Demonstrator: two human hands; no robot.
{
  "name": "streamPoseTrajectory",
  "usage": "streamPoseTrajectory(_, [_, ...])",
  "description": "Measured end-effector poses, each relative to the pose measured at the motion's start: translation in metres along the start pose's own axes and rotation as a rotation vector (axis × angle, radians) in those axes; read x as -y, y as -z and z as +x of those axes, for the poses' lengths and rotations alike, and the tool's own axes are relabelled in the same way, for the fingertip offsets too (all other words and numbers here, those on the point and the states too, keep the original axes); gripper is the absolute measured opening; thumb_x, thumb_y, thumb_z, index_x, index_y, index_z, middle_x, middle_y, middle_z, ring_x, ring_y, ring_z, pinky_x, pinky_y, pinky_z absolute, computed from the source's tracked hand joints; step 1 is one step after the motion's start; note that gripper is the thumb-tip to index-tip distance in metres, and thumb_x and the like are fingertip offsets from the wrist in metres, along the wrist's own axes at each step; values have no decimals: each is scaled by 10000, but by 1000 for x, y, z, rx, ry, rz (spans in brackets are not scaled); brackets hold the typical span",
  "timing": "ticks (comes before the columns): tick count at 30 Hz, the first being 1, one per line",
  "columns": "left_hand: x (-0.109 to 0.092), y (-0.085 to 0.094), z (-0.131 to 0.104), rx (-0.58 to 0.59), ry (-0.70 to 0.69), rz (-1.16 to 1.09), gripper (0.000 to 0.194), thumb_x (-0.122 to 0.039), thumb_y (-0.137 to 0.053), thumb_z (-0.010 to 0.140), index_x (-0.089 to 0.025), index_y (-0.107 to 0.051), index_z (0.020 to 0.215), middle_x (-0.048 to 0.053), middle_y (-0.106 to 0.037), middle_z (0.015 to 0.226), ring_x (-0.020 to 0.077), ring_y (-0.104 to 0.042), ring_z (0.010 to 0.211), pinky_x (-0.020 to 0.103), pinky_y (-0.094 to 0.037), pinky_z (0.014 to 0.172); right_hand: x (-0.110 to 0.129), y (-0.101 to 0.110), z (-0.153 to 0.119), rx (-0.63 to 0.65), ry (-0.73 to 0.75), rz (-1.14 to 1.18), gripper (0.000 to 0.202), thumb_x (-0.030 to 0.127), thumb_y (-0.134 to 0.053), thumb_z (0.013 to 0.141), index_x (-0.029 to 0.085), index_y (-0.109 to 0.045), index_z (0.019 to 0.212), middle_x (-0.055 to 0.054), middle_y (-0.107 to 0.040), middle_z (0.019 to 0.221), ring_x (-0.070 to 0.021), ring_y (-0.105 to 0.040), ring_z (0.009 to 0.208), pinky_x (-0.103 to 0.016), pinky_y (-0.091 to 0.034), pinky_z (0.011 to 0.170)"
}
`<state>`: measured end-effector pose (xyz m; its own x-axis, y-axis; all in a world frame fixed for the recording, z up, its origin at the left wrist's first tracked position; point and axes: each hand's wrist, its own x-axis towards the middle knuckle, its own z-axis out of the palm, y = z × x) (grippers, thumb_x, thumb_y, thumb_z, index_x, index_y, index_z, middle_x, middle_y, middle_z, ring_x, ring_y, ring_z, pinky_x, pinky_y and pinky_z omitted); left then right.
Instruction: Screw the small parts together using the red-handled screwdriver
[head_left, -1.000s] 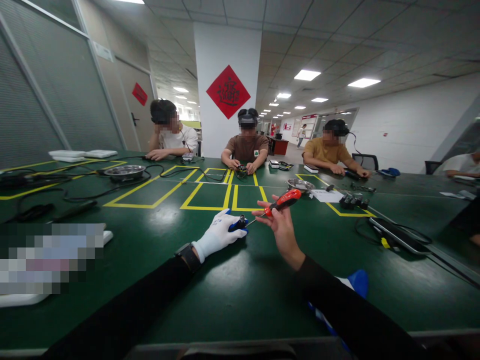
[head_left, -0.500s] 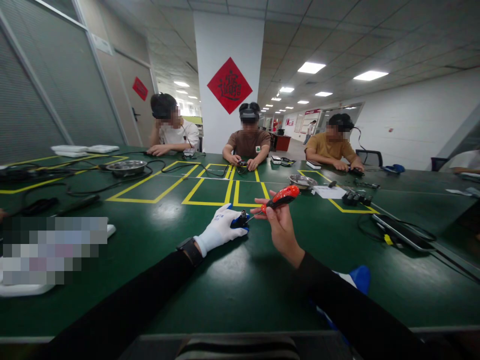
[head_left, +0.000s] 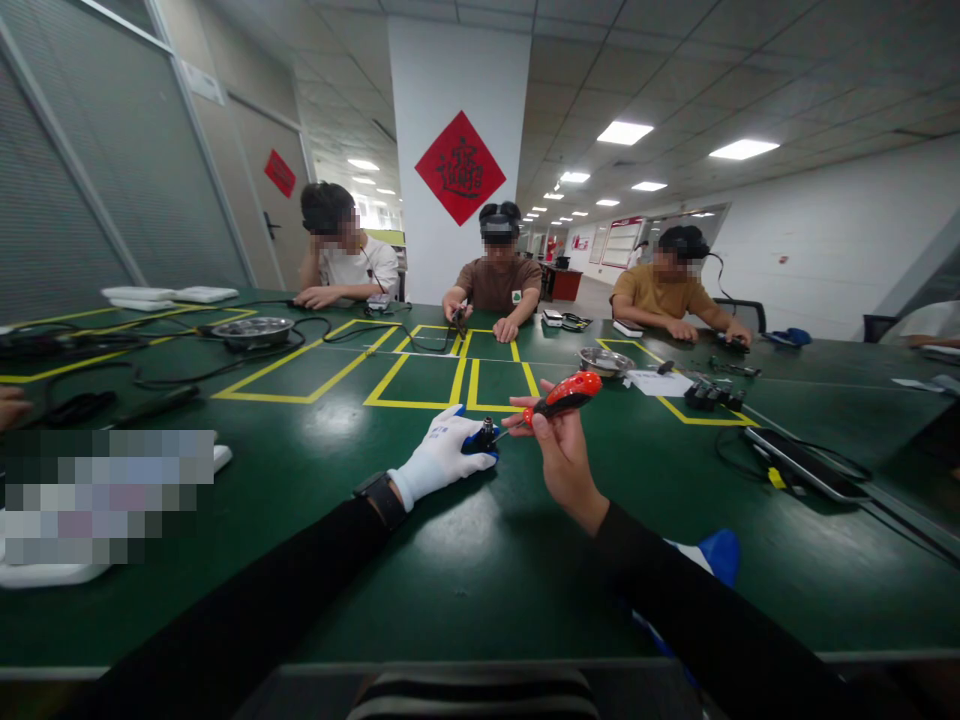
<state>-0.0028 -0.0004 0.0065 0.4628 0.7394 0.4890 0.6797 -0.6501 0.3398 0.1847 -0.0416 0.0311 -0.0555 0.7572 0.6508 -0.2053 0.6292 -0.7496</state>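
Red and black screwdriver (head_left: 570,393) in the bare right hand (head_left: 564,450), thumb and fingers gripping the shaft end of the handle, butt sticking out up and to the right. Small black part (head_left: 487,434) in the gloved left hand (head_left: 446,452), fingers closed around it, top poking out by the thumb. Shaft runs down-left to the part; can't tell if the tip touches.

Both hands above a dark green, shiny counter (head_left: 420,600), yellow tape (head_left: 307,398) marking out boxes. Loose blue-and-white glove (head_left: 721,556) near right forearm, partly covered by it. Metal bowl (head_left: 225,337) far left, another bowl (head_left: 604,373) ahead right, white paper (head_left: 651,384) beside it, cluster of black pieces (head_left: 712,397) next to that. Three people with headsets seated across. Office room, white pillar (head_left: 461,70) with red diamond sign (head_left: 460,168), ceiling lights on.

Screwdriver: thick glossy handle, red with black panels, thin metal shaft, tilted. Part: dark, stubby, shiny on top, mostly hidden by the glove; finer detail too small.
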Motion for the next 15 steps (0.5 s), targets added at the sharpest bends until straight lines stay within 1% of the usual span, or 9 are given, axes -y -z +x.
streamPoseTrajectory(6, [-1,1,-1,11,18,4,330,-511,-585,807,-246,-692,972,-2,-730,958,247,-616,1008,459,-219,1168,-1,1,0,7,0,-14,399,347,-509,948,259,-388,1317,-75,-631,1159,-177,-684,860,-374,-583,780])
streamPoseTrajectory(11, [0,-2,-2,7,35,-17,325,-510,-554,835,-245,-695,961,-9,-726,975,240,-602,1044,454,-208,1176,-2,1,0,4,-4,-4,404,357,-519,940,257,-388,1309,-74,-636,1156,-178,-685,861,-378,-585,777])
streamPoseTrajectory(13, [0,-3,-1,13,48,-29,326,-511,-549,837,-253,-690,978,-9,-725,988,241,-596,1059,458,-202,1180,0,0,0,-14,-2,1,407,358,-523,937,259,-389,1309,-74,-643,1149,-182,-686,862,-380,-584,774])
streamPoseTrajectory(15, [0,-3,-2,34,52,-35,325,-508,-523,853,-252,-689,968,-5,-725,979,239,-598,1055,462,-198,1182,2,1,1,-63,19,9,399,352,-520,937,263,-389,1303,-73,-652,1139,-185,-687,857,-376,-584,762])
